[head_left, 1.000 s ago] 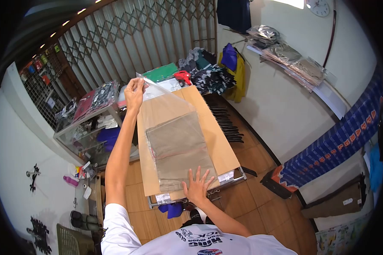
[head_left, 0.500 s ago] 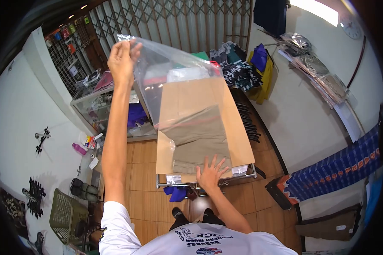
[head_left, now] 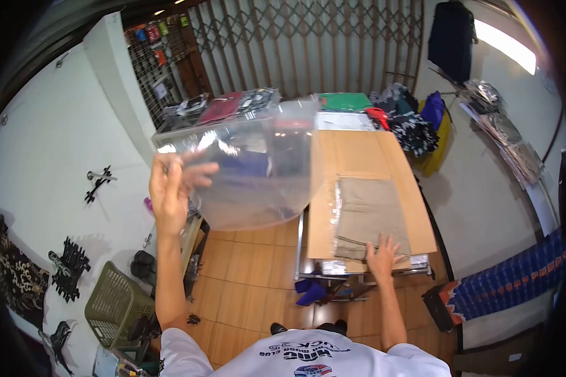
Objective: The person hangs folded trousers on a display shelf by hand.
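While the left hand (head_left: 173,188) is pinched on the edge of a clear plastic bag (head_left: 251,169), lifted off to about ten o'clock from the body, the right hand (head_left: 383,254) lies flat with fingers spread on the near end of a folded khaki garment (head_left: 371,217). The hands are well apart. By my judgement the bag is free of the cloth, so the step in hand is unwrapping; what follows calls for getting rid of the bag while the cloth stays pinned. The bag hangs crumpled in the air, its long axis roughly three to nine o'clock. The garment rests on a brown board (head_left: 358,157) on the tabletop (head_left: 321,267), its long axis six to twelve o'clock. Beyond, at one o'clock, sits a heap of dark clothes (head_left: 415,129); a green basket (head_left: 116,305) stands on the floor at eight o'clock.
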